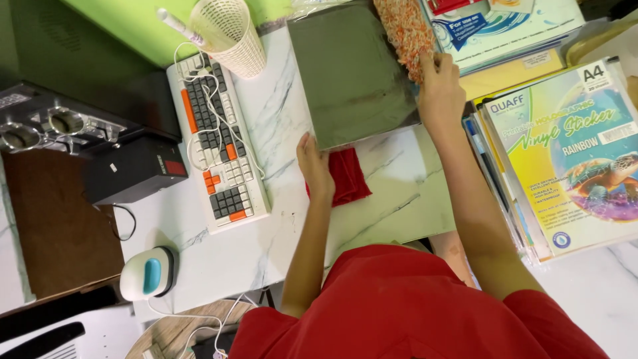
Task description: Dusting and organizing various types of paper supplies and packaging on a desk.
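A dark grey flat panel (349,70) lies on the white marble desk (279,219). My left hand (314,166) rests at the panel's near left corner, fingers flat on a red cloth (347,176) that sits just under that edge. My right hand (438,90) is at the panel's right edge, fingers closed on the lower end of an orange-and-white fluffy duster (405,30) that lies along the panel's far right side. I wear a red shirt.
A white keyboard with orange and grey keys (216,143) lies left of the panel, a white mesh cup (229,33) behind it. Stacked sticker-paper packs (565,159) fill the right. A black device (133,169) and a white-teal gadget (147,272) sit left.
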